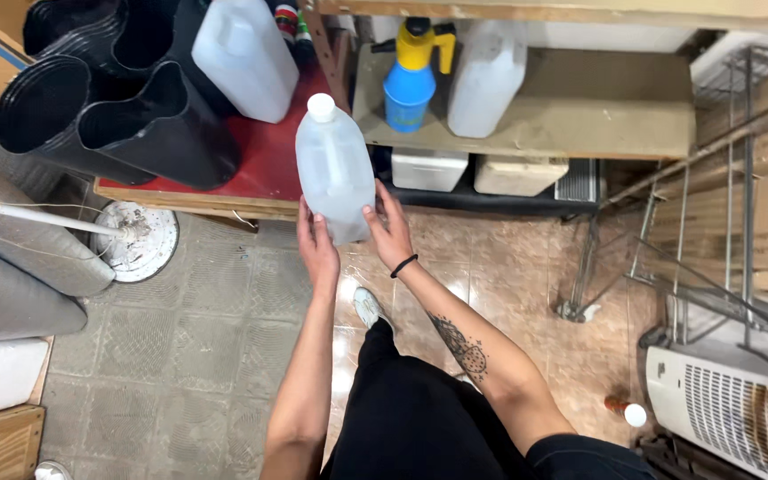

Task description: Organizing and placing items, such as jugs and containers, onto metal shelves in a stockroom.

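Observation:
I hold a translucent plastic jug [335, 164] with a white cap upright in front of me, above the tiled floor. My left hand [316, 244] grips its lower left side. My right hand [388, 229] grips its lower right side; that wrist wears a black band and the forearm has a tattoo. The jug is near the edge of a low red-topped table [268, 151].
Black plastic tubs [126, 98] and another white jug [246, 55] sit on the red table. A wooden shelf [580, 124] holds a blue and yellow spray bottle [412, 76] and a white jug [488, 76]. A wire rack [713, 204] and white heater [731, 409] stand right. A round lamp base [140, 240] lies left.

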